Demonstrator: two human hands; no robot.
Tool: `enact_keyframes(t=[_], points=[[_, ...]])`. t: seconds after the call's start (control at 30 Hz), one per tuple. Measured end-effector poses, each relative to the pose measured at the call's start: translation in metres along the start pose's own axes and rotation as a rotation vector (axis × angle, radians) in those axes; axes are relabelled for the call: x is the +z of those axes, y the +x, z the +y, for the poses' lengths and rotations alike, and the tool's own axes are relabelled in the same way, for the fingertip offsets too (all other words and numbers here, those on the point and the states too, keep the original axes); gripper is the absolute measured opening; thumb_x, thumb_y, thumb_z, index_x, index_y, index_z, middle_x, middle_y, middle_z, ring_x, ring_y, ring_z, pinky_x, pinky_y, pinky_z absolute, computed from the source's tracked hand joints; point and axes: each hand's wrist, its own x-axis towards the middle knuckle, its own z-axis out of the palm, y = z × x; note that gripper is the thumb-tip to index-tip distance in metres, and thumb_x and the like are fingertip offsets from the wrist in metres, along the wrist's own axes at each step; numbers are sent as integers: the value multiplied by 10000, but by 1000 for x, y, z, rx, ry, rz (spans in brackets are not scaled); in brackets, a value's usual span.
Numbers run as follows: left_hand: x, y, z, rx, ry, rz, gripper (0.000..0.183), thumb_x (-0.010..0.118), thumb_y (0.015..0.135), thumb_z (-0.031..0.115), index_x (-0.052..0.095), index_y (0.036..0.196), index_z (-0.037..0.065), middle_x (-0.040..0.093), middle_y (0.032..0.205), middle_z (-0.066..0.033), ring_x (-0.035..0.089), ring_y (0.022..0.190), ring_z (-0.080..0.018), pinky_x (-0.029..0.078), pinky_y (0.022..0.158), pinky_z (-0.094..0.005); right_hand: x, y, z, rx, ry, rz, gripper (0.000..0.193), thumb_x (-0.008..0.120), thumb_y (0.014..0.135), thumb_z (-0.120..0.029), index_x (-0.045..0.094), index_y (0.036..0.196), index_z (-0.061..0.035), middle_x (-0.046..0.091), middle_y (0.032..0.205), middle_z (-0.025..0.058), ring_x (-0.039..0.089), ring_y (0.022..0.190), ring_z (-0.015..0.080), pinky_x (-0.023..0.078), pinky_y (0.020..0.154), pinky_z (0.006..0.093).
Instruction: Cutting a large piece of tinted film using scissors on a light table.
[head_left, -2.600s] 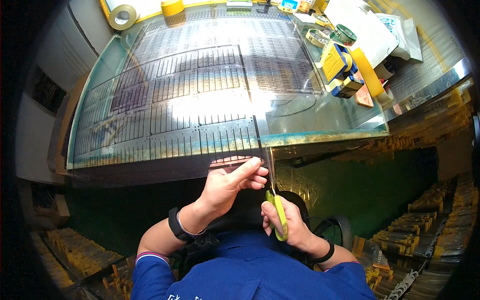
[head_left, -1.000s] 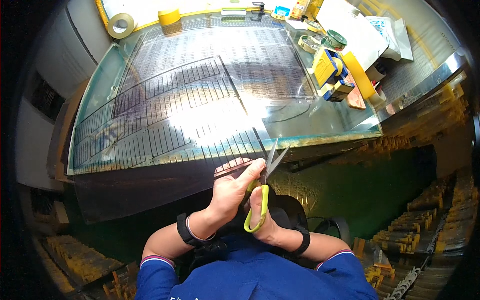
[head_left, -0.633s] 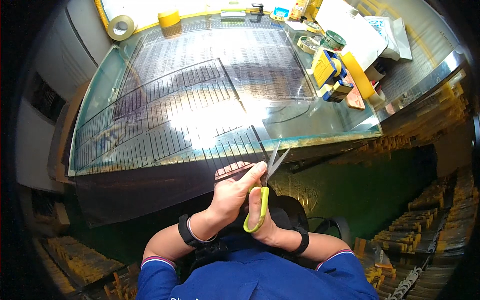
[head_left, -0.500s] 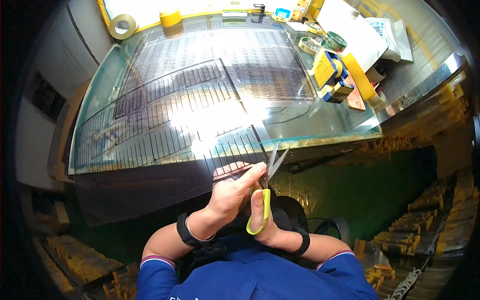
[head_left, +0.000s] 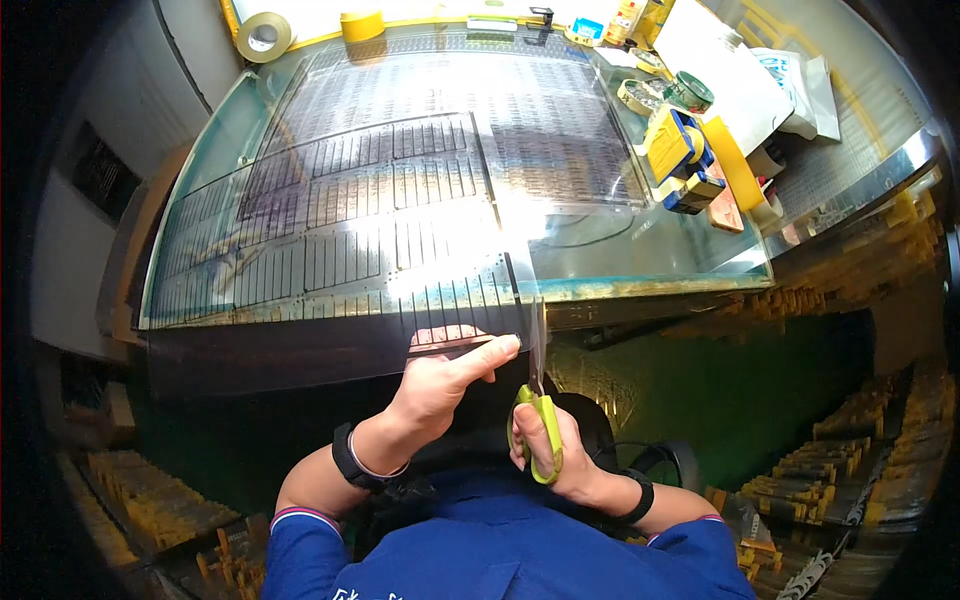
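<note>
While a person's blue shirt [head_left: 480, 550] filled the bottom of the frame, the left hand [head_left: 440, 385] was clamped on a clear printed sheet [head_left: 345, 250], thumb on top near the sheet's lower right corner, just below the center. Slightly apart from it, toward the lower right, the right hand [head_left: 555, 445] was wrapped around a pair of scissors [head_left: 540, 360] by their lime-green handles; the slim blades pointed up the frame, nearly together, just beside the sheet's right edge. Marked with black lines in blocks, the sheet spread across the left and middle of the frame, lying over a glass-topped desk [head_left: 640, 250] and reaching past its front edge. A dark-patterned sheet [head_left: 560, 95] lay at the upper center, partly washed out by glare. At the upper left were a beige tape roll [head_left: 283, 40] and a yellow tape roll [head_left: 362, 26]. Toward the upper right were a yellow-and-blue tape dispenser [head_left: 675, 148] and a green tape roll [head_left: 690, 102]. Green floor [head_left: 720, 420] showed at the lower right.
</note>
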Motion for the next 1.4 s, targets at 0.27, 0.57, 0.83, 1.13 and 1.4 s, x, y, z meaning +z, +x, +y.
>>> enact_keyframes(t=[0.27,0.57,0.83,1.13,1.4], points=[[-8,-3,-8,-60,-150,16,87,612,795,128,608,761,48,566,656,-19,489,577,-74,374,524,-217,-3,-1,-2,14,-157,-25,308,469,893,-339,455,775,-55,450,609,0,468,522,74,409,483,221],[-4,-5,-6,-190,-150,47,140,603,817,198,606,813,58,572,639,-10,506,515,-68,379,441,-187,-1,1,-13,16,-228,20,310,485,885,-342,466,765,-57,459,586,-4,471,512,70,406,476,224],[-2,-10,-6,-227,-147,12,134,619,805,171,610,818,38,571,613,-14,511,467,-67,388,392,-176,-6,3,-10,-34,-396,68,355,508,871,-359,453,724,-41,456,547,11,458,486,81,380,444,246],[-3,-10,-8,-227,-146,-8,142,646,784,161,609,799,25,580,604,-33,514,451,-67,386,377,-170,-9,1,-5,-81,-455,101,355,530,865,-328,440,687,-35,444,531,44,430,478,109,356,437,280],[-3,-11,-8,-241,-111,-2,135,639,787,165,621,772,32,573,563,-28,497,415,-63,376,361,-173,-7,-2,-12,-35,-490,117,358,536,864,-309,438,659,-33,445,518,50,438,470,112,359,431,284]])
